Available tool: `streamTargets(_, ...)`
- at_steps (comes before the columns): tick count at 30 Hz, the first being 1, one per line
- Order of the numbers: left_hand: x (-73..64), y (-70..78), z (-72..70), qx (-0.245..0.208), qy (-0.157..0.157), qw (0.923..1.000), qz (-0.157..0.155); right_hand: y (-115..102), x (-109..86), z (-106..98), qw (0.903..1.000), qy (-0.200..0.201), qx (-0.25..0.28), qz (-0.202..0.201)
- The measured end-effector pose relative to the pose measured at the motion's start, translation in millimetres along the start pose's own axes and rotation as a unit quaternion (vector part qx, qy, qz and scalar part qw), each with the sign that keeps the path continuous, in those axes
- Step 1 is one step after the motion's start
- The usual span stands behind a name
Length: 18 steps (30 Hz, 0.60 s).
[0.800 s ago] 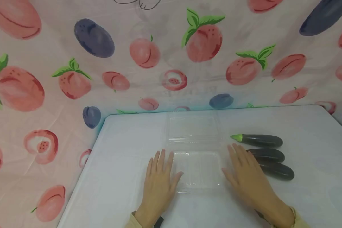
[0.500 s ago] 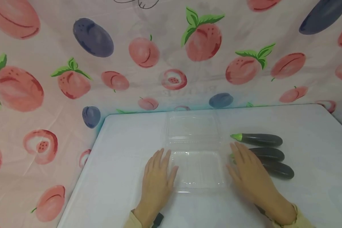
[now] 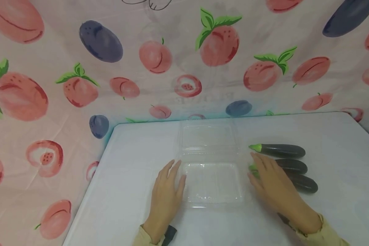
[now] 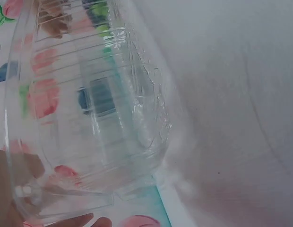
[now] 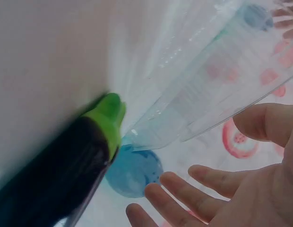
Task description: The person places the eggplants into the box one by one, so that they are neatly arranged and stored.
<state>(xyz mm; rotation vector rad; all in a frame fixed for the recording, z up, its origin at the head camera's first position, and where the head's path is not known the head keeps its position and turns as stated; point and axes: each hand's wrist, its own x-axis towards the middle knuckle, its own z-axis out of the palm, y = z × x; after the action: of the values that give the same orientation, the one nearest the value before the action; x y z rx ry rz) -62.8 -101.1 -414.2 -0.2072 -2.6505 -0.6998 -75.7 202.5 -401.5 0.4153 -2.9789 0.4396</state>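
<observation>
At left, the left hand (image 3: 164, 203) was free of any grasp, fingers loosely extended just beside the clear container (image 3: 212, 184), which lay unfolded on the white surface (image 3: 135, 147); the left wrist view alone showed its ribs (image 4: 75, 52) close up. Farther right, the right hand (image 3: 275, 191) overlapped two of three eggplants (image 3: 283, 151) from above; only its wrist view revealed a bare palm, fingers apart, near one green stem end (image 5: 108, 120).

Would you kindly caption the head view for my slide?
A left hand and right hand flank an open clear container beside three eggplants.
</observation>
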Motion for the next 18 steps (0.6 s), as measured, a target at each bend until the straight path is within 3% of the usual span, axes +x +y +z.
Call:
streamTargets(5,0.0,-3.0,1.5,-0.021,0.002,0.9997,-0.011,5.7,3.2,1.9,1.0000,-0.002,-0.006,0.004)
streamTargets(18,-1.2,-6.1,2.3,-0.056,-0.036,0.9964,-0.053,23.8,9.7,6.6,0.9994,0.027,0.008,-0.021)
